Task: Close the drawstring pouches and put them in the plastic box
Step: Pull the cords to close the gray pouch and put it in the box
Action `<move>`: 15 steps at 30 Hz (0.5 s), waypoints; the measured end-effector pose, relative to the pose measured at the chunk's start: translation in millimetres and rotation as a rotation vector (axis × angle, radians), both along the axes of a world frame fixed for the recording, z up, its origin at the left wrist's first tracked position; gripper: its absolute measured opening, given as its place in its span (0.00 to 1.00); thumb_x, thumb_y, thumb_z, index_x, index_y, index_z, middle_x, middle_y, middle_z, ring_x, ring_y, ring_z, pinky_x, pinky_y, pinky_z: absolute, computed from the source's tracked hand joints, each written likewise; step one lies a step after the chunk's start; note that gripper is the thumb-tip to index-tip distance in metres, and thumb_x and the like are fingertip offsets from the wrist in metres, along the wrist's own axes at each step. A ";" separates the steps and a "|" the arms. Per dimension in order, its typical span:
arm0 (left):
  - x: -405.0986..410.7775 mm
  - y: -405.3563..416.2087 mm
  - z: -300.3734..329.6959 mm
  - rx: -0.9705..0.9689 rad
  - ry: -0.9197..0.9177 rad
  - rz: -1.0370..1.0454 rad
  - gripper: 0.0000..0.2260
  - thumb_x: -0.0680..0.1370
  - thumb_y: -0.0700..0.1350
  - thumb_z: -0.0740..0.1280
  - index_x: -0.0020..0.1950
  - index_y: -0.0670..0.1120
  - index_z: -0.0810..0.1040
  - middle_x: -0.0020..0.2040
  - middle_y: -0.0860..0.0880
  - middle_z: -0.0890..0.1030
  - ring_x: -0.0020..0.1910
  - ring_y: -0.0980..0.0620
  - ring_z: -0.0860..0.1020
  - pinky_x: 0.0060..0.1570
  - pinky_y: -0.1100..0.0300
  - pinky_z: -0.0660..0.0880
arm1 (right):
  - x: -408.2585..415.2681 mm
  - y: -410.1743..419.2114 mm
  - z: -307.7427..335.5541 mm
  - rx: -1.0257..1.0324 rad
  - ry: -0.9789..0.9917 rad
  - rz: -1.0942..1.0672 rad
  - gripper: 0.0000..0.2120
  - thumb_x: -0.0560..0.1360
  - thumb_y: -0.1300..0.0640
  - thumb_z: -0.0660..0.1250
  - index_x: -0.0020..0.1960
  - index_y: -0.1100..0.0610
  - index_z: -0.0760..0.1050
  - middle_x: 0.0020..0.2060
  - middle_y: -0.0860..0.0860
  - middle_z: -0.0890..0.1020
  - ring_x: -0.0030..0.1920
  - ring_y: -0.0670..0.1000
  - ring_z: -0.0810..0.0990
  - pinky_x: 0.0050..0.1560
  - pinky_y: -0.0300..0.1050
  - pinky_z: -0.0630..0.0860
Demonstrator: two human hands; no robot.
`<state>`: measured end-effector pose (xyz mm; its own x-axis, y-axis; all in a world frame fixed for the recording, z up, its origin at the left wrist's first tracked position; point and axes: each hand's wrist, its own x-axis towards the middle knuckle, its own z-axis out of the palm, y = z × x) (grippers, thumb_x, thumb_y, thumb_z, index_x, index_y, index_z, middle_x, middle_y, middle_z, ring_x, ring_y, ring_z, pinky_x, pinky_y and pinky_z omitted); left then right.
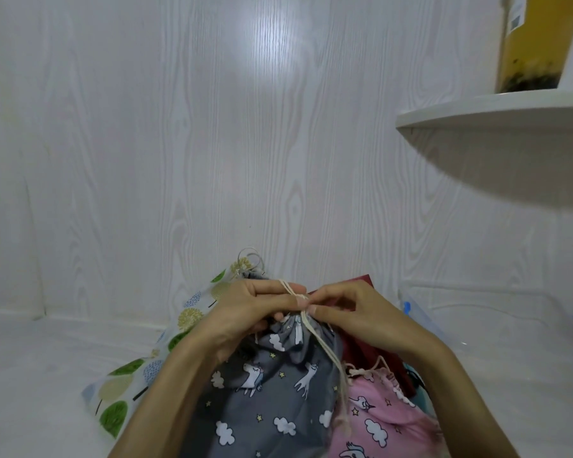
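A grey pouch [272,391] printed with unicorns and clouds lies in front of me, its neck gathered tight. My left hand [252,312] grips the gathered neck and a loop of its cream drawstring [325,352]. My right hand [351,312] pinches the same cord just beside the left fingers. A pink unicorn pouch [381,421] lies to the right, with a dark red pouch [361,352] behind it. A white pouch with green trees [126,388] lies to the left. The clear plastic box [497,312] stands at the right.
A white wood-grain wall [212,143] rises close behind the pouches. A white curved shelf [497,117] juts out at upper right, carrying a yellow container [536,44]. The surface [40,375] under everything is white.
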<state>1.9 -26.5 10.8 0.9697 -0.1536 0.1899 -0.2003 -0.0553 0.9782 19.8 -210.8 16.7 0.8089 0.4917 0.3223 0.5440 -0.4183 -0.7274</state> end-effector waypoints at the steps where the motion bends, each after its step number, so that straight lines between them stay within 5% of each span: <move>1: -0.8 -0.1 0.3 -0.001 -0.020 0.001 0.04 0.65 0.42 0.76 0.38 0.49 0.86 0.27 0.54 0.78 0.25 0.61 0.70 0.24 0.72 0.64 | -0.7 1.2 -0.4 0.032 0.026 0.011 0.06 0.75 0.56 0.67 0.46 0.49 0.83 0.42 0.47 0.85 0.45 0.46 0.82 0.52 0.41 0.76; 4: -3.8 -2.4 1.3 -0.047 -0.095 0.013 0.06 0.69 0.35 0.73 0.41 0.46 0.85 0.27 0.49 0.79 0.23 0.60 0.71 0.25 0.72 0.67 | -1.1 3.1 -1.6 0.112 0.105 0.040 0.07 0.77 0.60 0.65 0.48 0.57 0.82 0.44 0.50 0.85 0.47 0.46 0.82 0.52 0.38 0.76; 9: -2.0 -0.4 -0.7 -0.075 -0.220 0.086 0.07 0.68 0.36 0.74 0.39 0.48 0.86 0.41 0.41 0.85 0.41 0.48 0.82 0.45 0.61 0.78 | -5.5 4.6 -0.5 0.202 0.189 0.098 0.08 0.75 0.58 0.67 0.51 0.61 0.81 0.48 0.54 0.85 0.52 0.50 0.83 0.54 0.38 0.76; 12: -2.6 -1.7 -3.5 0.045 -0.292 0.108 0.06 0.68 0.37 0.75 0.41 0.48 0.86 0.39 0.46 0.86 0.43 0.49 0.85 0.47 0.61 0.80 | -3.8 8.0 -3.3 0.174 0.140 0.018 0.09 0.75 0.60 0.65 0.41 0.64 0.80 0.37 0.54 0.82 0.39 0.48 0.80 0.45 0.38 0.74; 15: -1.5 -1.8 -6.6 0.166 -0.385 0.148 0.06 0.69 0.39 0.75 0.41 0.48 0.86 0.38 0.51 0.86 0.41 0.52 0.85 0.45 0.61 0.81 | -2.6 10.0 -6.5 0.145 0.124 -0.039 0.16 0.75 0.62 0.64 0.30 0.53 0.80 0.28 0.45 0.81 0.32 0.40 0.78 0.37 0.31 0.72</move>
<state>0.3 -28.2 4.2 0.8469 -0.0770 0.5261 -0.5264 -0.2610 0.8092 17.3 -200.7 10.2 0.8642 0.4151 0.2843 0.4322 -0.3230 -0.8420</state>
